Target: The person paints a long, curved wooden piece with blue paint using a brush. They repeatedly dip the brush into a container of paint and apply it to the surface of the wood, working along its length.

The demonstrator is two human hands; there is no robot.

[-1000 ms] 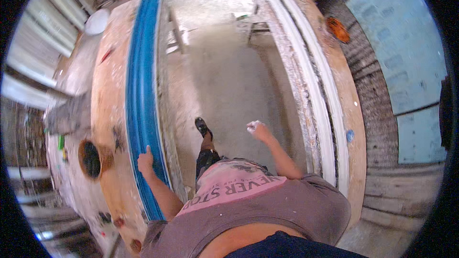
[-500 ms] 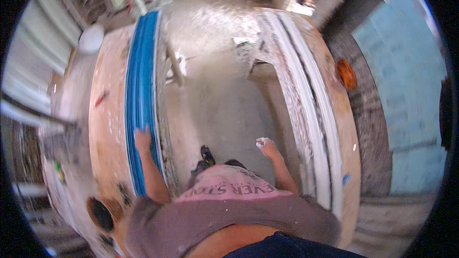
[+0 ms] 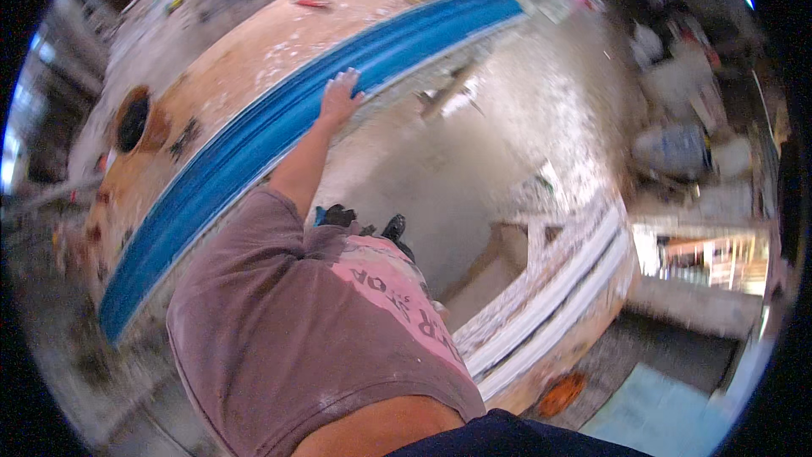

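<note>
The left hand lies flat, fingers spread, on the blue moulding, gripping nothing. The moulding lies lengthwise on the tabletop, along its near edge. A round hole in the tabletop sits beyond the moulding. White mouldings lie well apart from it, across the floor. The right hand is out of view.

Place: a plaster moulding workshop is shown.
Benches: a long stained wooden bench is seen upper left, a second at lower right.
Work: a blue profile mould is laid along one, white cast strips along the other.
Floor: bare concrete, splashed white, is seen at centre.
Clutter: buckets are stacked upper right.
</note>
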